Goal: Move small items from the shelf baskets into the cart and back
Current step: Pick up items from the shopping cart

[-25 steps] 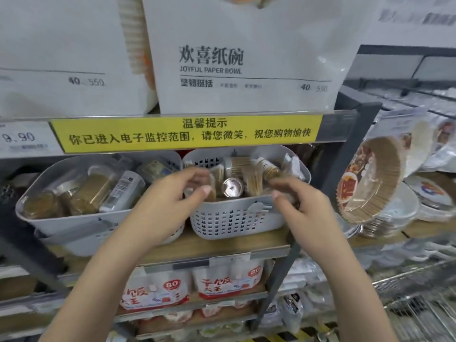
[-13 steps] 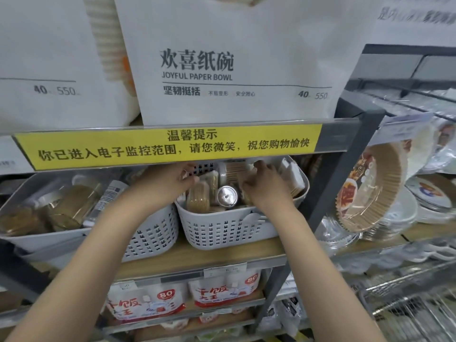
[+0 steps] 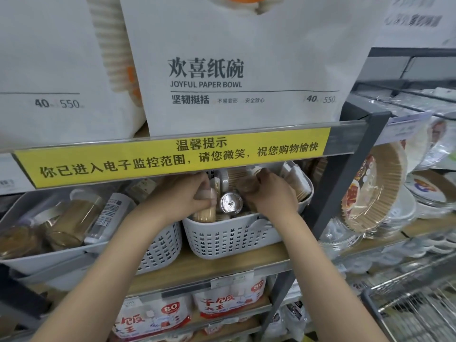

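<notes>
Hands both inside the white slotted basket on the wooden shelf. Left hand fingers curled round a clear toothpick tube; right hand gripping a brownish container at the basket's back. Shiny round lid sits between them. Wire cart at lower right, well apart.

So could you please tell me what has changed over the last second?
Both hands moved from the basket's front rim into the right basket. The left hand now grips a toothpick jar; the right hand curls round another container. Both baskets and the silver-lidded jar stayed put.
</notes>
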The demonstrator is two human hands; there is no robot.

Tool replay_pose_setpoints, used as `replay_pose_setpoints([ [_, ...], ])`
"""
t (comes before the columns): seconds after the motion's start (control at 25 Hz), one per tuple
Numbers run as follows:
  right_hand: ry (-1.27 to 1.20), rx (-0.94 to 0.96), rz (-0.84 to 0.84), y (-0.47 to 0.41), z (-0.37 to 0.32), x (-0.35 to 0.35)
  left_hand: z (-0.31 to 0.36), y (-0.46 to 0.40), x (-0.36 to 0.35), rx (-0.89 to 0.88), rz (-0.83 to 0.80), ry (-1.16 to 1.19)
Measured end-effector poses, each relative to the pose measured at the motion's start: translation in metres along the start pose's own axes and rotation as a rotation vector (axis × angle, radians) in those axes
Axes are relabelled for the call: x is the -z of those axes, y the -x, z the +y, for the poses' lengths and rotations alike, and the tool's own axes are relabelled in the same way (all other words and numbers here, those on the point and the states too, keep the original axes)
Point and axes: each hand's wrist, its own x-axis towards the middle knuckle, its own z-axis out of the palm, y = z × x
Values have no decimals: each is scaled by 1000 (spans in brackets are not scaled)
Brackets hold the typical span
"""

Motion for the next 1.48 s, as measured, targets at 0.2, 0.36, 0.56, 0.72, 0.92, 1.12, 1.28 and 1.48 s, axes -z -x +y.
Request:
replay_pose_setpoints([
  [0.2,-95,-26,78,6,0,1,5,12,-1,-92,-36,-79],
  [0.36,-467,33,211,16,1,5,1,18,-3,-155,53,170],
  [0.56,-568,280,337,54,3,16,-1,33,-6,-140,308,374],
  [0.72,-595,307,424,100,7,22,18,55,-11,-255,439,543],
  [0.92,-716,105,470,163,33,30,58,74,-43,-410,383,720],
  [1.12,-755,-294,643,230,98,37,128,70,-97,-489,80,907],
  [1.28,-787,-540,797,269,164,45,200,44,-148,-568,-138,927],
  [1.48,-711,-728,830,292,244,59,290,17,-210,-578,-373,935],
])
